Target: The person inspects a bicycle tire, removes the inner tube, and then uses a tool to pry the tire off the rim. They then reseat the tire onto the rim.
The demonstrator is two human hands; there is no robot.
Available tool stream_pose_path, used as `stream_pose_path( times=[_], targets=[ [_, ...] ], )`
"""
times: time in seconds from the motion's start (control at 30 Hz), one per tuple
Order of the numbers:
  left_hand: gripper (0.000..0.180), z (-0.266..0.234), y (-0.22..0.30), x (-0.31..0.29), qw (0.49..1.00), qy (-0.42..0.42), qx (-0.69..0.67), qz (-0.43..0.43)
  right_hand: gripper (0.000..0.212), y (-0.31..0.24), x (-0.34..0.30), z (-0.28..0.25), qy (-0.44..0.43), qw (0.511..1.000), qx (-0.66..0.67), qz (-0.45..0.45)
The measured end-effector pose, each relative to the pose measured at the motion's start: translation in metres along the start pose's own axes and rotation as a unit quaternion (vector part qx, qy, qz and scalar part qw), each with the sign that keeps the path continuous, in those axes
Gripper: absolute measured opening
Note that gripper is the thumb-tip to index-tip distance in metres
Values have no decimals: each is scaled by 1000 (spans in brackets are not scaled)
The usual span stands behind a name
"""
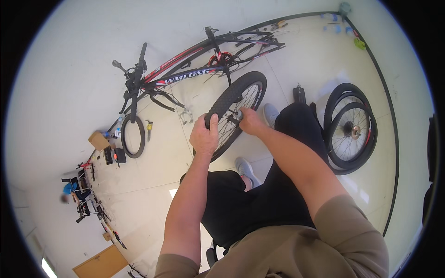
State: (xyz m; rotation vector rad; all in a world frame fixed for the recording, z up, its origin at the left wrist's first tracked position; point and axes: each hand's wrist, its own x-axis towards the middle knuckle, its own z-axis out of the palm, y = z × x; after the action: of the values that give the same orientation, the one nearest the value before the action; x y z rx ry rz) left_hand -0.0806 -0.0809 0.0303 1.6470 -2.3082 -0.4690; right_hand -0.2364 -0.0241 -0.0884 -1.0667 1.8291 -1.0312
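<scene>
A bicycle wheel [232, 92] with a knobby black tyre stands tilted between my legs, spokes facing right. My left hand [204, 135] is closed over the tyre's near left side, thumb on the tread. At the middle of the wheel, my right hand [252, 121] has its fingers closed at the hub [233, 118], around a small grey round part [238, 114]. The fingers cover most of that part, so its kind is hidden. Just beyond the wheel lies a black and red bicycle frame [185, 75] with handlebar and fork, resting along the wall.
To my right lie another wheel [350, 132] and loose tyres. A small black bag-like item [299, 94] is by my knee. On the left are a small tyre [133, 136], a yellow-handled tool [149, 129] and an open cardboard box [98, 140]. Another person [69, 191] sits far left.
</scene>
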Motion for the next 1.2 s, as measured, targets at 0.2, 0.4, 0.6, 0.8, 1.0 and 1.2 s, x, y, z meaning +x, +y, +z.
stream_pose_path(
  times=[0.2, 0.4, 0.6, 0.8, 1.0, 1.2],
  targets=[
    [56, 2, 9, -6, 1000, 11, 9, -16, 24, -7, -4, 10, 9, 997, 71, -7],
    [57, 1, 8, -7, 999, -10, 27, -42, 33, 17, 7, 27, -4, 997, 66, 34],
    [59, 3, 4, -11, 997, -10, 41, -62, 31, 11, 11, 23, -19, 1000, 2, -24],
    [61, 1, 6, -8, 996, -30, 51, -67, 48, -10, 9, 1, -87, 993, -77, 10],
    [63, 0, 2, -7, 997, -31, 36, -65, 42, -34, 6, -20, -109, 968, -220, -52],
    [63, -1, 6, -11, 997, -28, 32, -62, 36, -45, -3, -26, -120, 950, -270, -98]
  ],
)
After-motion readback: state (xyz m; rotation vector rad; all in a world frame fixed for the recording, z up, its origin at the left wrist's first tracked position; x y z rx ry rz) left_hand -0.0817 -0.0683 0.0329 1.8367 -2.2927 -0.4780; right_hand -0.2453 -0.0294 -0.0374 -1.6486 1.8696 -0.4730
